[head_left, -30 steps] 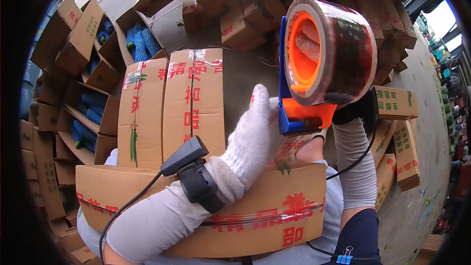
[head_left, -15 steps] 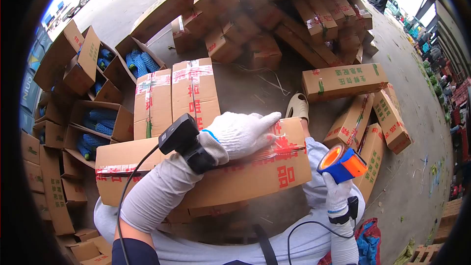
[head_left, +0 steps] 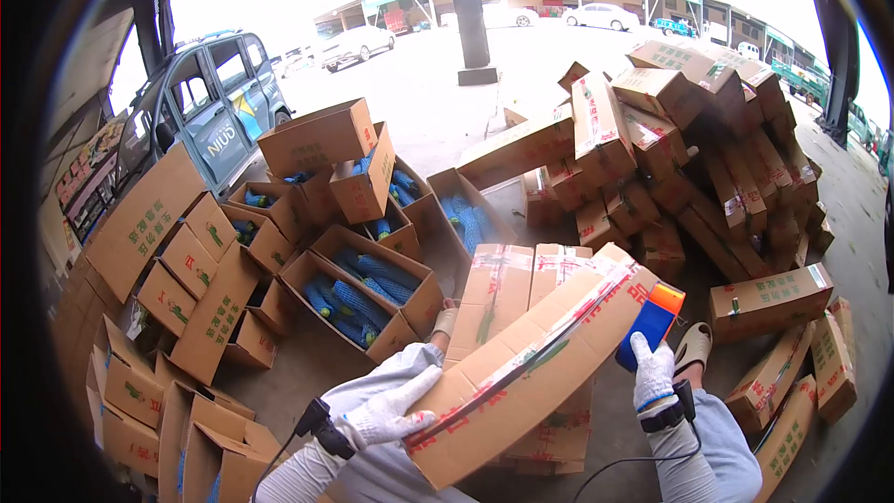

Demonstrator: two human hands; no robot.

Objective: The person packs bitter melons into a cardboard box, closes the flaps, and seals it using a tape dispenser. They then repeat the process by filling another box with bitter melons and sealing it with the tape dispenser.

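Observation:
A long taped carton (head_left: 531, 363) lies tilted across my lap, its far end up to the right. At its near left end is my left hand (head_left: 386, 414), in a white glove, thumb and fingers apart at the carton's edge. My gloved right hand (head_left: 653, 373) is wrapped round the blue and orange tape dispenser (head_left: 650, 326), beside the carton's right end. Beyond it, two taped cartons (head_left: 489, 293) stand side by side under its far edge. Black bands with cables sit on both wrists.
Open cartons with blue-netted vegetables (head_left: 358, 293) stand to the left. A large pile of closed cartons (head_left: 689, 177) rises at the back right, with several more cartons (head_left: 773, 303) on the right. A vehicle (head_left: 219, 98) and a dark post (head_left: 470, 19) are farther off.
The view has swung up and left. The long carton has turned from nearly level to slanted. My left hand has moved from its top to its left end; my right hand keeps the dispenser.

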